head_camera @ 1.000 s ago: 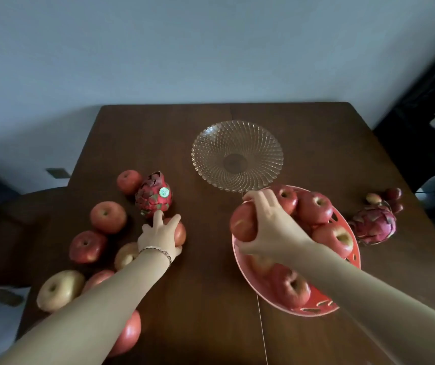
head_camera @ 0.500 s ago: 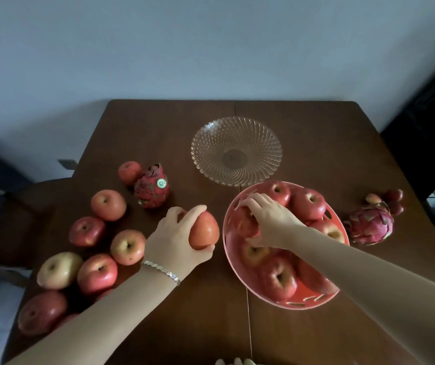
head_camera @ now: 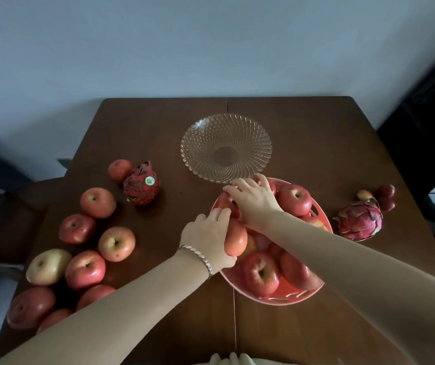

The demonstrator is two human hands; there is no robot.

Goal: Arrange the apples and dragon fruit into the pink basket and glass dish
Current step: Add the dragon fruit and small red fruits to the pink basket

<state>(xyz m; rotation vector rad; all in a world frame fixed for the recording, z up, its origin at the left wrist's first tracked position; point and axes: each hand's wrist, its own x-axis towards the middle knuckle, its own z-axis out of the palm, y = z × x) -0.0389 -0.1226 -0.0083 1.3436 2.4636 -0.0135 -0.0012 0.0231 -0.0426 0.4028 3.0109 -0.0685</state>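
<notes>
Left hand [head_camera: 208, 238]: grasping the held apple [head_camera: 236, 241] from its left side, fingers over the top, thumb underneath; bracelet [head_camera: 198, 256] on the wrist.
Right hand [head_camera: 253, 200]: fingers curled over the far apple [head_camera: 226, 204], grasping it at the basket's far-left rim.
Held apple, position: at the near-left rim of the pink basket [head_camera: 284, 301], against the fruit piled inside.
Held apple, orientation: long axis runs near to far; stem end hidden, so its facing cannot be told.
Basket contents: several red apples; those in plain view sit with stem hollows up.
Glass dish [head_camera: 192, 151]: just beyond the basket, mid-table [head_camera: 158, 122], wood showing through it.
Stickered dragon fruit [head_camera: 141, 184]: left of the dish, standing on its base, long axis upright, tip toward the far edge.
Second dragon fruit [head_camera: 359, 221]: right of the basket, lying low, long axis roughly across the table; tip end cannot be told.
Small red fruits [head_camera: 384, 197]: just beyond the second dragon fruit.
Loose apples [head_camera: 98, 202]: clustered at the left, stem hollows mostly up; one yellow apple [head_camera: 47, 266] among them.
</notes>
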